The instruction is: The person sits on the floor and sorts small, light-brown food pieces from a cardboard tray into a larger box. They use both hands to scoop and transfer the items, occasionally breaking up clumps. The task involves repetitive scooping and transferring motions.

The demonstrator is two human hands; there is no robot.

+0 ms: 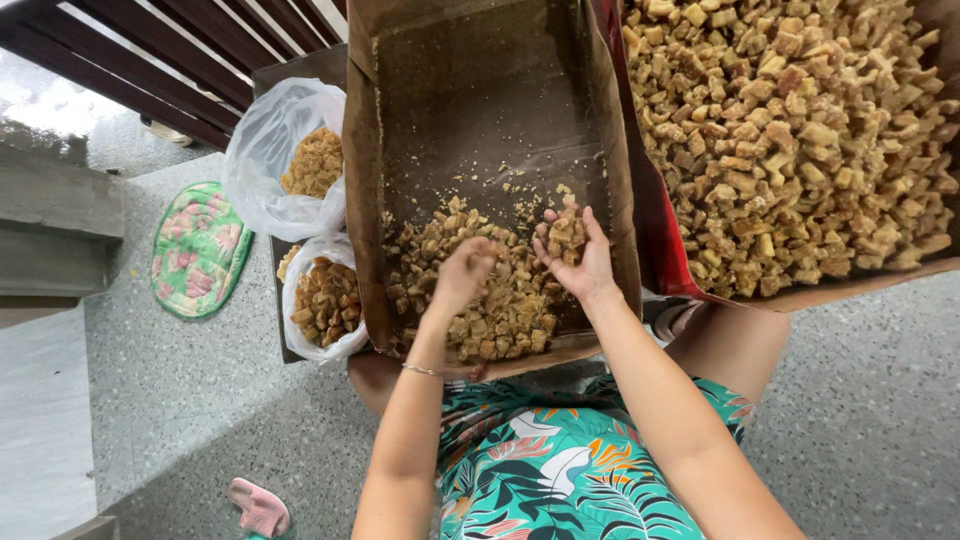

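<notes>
A brown cardboard box (480,90) lies tilted in front of me, with a heap of small golden-brown fried chunks (500,310) at its near end. My left hand (462,272) is bunched over the heap, fingers closed on a few chunks. Palm up, my right hand (575,255) cups a small pile of the same chunks just above the heap. A thin bracelet circles my left wrist.
A second, larger cardboard box (930,270) on the right is filled with fried chunks (800,130). Two clear plastic bags (270,150) (320,300) of chunks stand left of the box. A green flowered mat (198,250) and a pink slipper (260,508) lie on the speckled floor.
</notes>
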